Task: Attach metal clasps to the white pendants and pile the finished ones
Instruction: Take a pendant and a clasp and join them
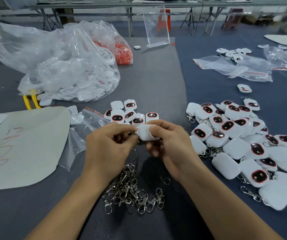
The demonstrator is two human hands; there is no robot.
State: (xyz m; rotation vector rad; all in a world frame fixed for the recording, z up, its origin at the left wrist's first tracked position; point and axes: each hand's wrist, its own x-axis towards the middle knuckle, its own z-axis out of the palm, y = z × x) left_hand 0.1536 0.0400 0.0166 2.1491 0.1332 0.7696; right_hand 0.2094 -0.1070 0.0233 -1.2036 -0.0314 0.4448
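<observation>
Head view: white pendant [145, 135], perhaps face-down, gripped by left hand [110, 144] and right hand [171, 144] over clasp heap [132, 193].

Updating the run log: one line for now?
right hand, left hand: hold white plastic pendant | silver metal clasps: loose heap | finished pendants pile: right

No text, label, brand or number was legible; red scribbles [6, 146] on the pale grey sheet [40, 135] spelled nothing readable

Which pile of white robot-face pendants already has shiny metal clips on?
The big pile of white plastic pendants on the right: silver metal clasps hang from them. I see none on the small middle group.
</observation>
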